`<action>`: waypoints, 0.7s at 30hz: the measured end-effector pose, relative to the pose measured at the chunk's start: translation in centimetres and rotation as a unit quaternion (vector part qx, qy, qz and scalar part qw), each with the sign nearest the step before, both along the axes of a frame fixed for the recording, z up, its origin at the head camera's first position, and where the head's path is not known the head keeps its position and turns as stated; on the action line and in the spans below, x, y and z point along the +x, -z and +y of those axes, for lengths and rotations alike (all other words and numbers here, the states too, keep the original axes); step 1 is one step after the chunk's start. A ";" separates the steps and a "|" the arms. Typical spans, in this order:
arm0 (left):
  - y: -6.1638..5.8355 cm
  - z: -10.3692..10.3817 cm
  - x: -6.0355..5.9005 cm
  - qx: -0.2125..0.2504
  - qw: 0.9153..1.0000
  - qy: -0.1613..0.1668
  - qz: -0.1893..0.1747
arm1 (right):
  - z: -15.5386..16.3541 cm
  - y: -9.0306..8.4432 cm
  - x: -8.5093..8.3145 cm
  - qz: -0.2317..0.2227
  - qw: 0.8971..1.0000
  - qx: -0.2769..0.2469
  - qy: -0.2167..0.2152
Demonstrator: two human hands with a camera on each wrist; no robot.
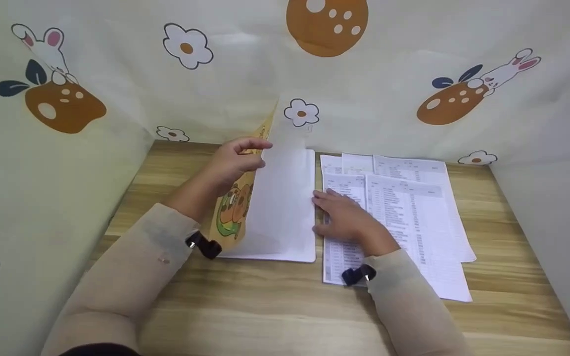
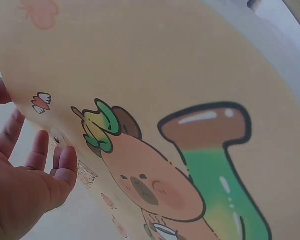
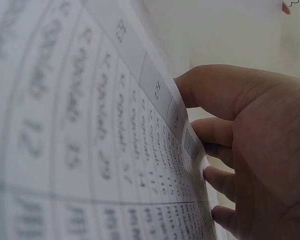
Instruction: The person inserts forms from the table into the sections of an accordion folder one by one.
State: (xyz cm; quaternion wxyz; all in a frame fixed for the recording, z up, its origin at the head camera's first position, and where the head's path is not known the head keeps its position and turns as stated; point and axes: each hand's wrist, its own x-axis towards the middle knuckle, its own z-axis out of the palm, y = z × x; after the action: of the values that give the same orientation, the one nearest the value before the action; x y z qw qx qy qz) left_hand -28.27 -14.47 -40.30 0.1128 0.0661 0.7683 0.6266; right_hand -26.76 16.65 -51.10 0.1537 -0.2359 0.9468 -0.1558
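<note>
From my end, two bare hands at work over a wooden table. Folder lies left of the table's middle, toward the far edge, its long sides running away from the person. Its yellow cover stands raised on the left side, white interior exposed to the right. Left hand is at the cover's free edge, fingers bent and touching it; whether they pinch the sheet or only prop it, I cannot tell. The left wrist view gives me the cover's printed face close up: a brown animal, a green shape with a brown top, and a small snap beside the fingertips. Right hand lies palm down, fingers loosely spread and gripping nothing that I can make out, fingertips in the narrow strip between the folder's right edge and the papers. These overlap in two rows to the right of the folder, the rear row by the table's far edge, all printed with tables under grey header bands; the print is mostly too blurred for me to read. Each sleeve cuff carries a black clip. Behind the far edge I log a pale cloth with oranges, rabbits and flowers.
</note>
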 end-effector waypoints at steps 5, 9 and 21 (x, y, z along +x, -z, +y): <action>1.1 0.4 -0.1 0.035 0.999 -0.016 -0.008 | 0.2 -0.1 0.1 -0.005 1.000 -0.006 -0.002; 1.9 0.7 -0.3 0.078 0.996 -0.030 -0.009 | 0.3 -0.1 0.1 -0.003 1.000 -0.009 -0.012; 3.8 0.8 -0.3 0.219 0.975 -0.044 0.007 | 0.3 -0.5 0.5 -0.007 1.000 -0.003 0.002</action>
State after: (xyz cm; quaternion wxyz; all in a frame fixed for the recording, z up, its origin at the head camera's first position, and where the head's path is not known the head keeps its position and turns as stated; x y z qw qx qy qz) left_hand -28.57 -13.69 -44.12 0.0627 0.0597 0.6151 0.7837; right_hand -26.25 16.93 -50.65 0.1596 -0.2331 0.9457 -0.1608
